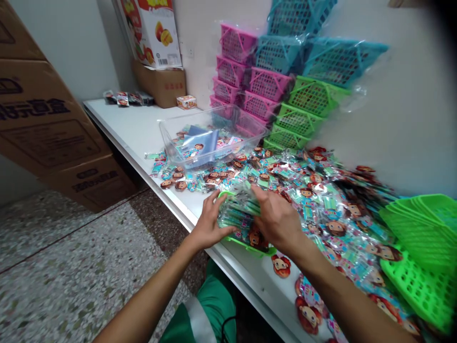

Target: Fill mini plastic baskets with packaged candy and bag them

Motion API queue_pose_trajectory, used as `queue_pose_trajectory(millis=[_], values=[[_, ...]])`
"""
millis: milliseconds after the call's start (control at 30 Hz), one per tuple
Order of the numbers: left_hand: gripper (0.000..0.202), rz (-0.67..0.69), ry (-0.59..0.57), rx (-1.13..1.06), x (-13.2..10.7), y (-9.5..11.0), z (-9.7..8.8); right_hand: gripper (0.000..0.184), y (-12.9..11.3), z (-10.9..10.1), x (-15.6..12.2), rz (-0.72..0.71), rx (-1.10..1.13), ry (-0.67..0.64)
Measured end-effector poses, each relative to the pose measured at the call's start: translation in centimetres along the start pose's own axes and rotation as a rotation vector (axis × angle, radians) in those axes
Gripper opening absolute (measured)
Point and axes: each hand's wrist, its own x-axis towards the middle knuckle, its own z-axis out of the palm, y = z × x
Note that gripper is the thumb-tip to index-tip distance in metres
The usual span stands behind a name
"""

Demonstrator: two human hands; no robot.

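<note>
A small green basket (250,247) stands near the white table's front edge, filled with a stack of plastic-wrapped cartoon-character packets (240,215). My left hand (210,223) cups the left side of that stack with its fingers curled against it. My right hand (276,219) lies on the right side and top of the stack, fingers bent over the packets. Both hands press the stack between them. A wide heap of the same packets (321,200) covers the table behind and to the right.
A clear plastic bin (210,138) with packets stands behind the heap. Pink, blue and green baskets (282,90) are stacked against the wall. A pile of green baskets (424,247) sits at right. Cardboard boxes (50,128) lean at left over a speckled floor.
</note>
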Motion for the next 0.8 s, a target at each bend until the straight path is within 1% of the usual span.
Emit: queue_pose_trajectory(millis=[67, 133, 200, 333, 467, 533, 667, 800], values=[[0.084, -0.021, 0.049, -0.079, -0.6, -0.3, 0.1, 0.060, -0.8, 1.3, 0.1, -0.028, -0.108, -0.038], [0.082, -0.037, 0.044, -0.133, -1.0, -0.5, 0.2, 0.061, -1.6, 2.5, -0.1, -0.048, -0.199, -0.100], [0.084, -0.049, 0.037, -0.158, -1.3, -0.7, 0.3, 0.058, -2.0, 3.0, -0.3, -0.048, -0.254, -0.156], [0.086, -0.057, 0.048, -0.156, -1.3, -0.7, 0.5, 0.049, -1.7, 2.5, -0.2, -0.067, -0.261, -0.211], [0.084, -0.063, 0.067, -0.149, -1.3, -0.6, 0.7, 0.051, -0.9, 1.8, 0.7, -0.119, -0.198, -0.256], [0.084, -0.065, 0.081, -0.144, -1.3, -0.6, 0.8, 0.050, -0.9, 1.6, 0.9, -0.131, -0.183, -0.253], [0.087, -0.066, 0.097, -0.136, -1.5, -0.7, 1.0, 0.046, -1.4, 1.7, 0.5, -0.141, -0.197, -0.191], [0.092, 0.000, 0.094, -0.128, -1.5, -0.7, 0.8, 0.043, -2.3, 2.5, -0.2, -0.098, -0.192, -0.196]])
